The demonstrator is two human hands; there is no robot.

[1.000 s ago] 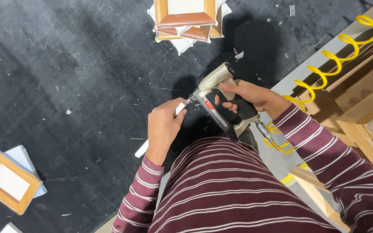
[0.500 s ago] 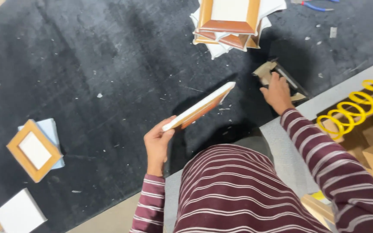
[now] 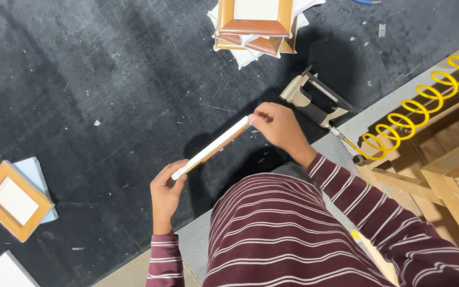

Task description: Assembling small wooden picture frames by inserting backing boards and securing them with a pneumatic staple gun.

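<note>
A small wooden picture frame (image 3: 213, 146) with a white edge is held edge-on above the dark work surface (image 3: 107, 90). My left hand (image 3: 167, 192) grips its near end. My right hand (image 3: 278, 129) pinches its far end. A pneumatic staple gun (image 3: 314, 98) lies on the surface just beyond my right hand, with nothing holding it. Its yellow coiled air hose (image 3: 415, 114) runs off to the right.
A stack of wooden frames on white sheets (image 3: 256, 26) sits at the top. Another frame on a pale blue sheet (image 3: 14, 201) lies at the left, with a white board (image 3: 3, 272) below it. Bare wooden framework (image 3: 442, 180) stands at the right.
A second ago my right hand held the staple gun against the frame. It set the gun down on the surface and came back to grip the frame's far end.
</note>
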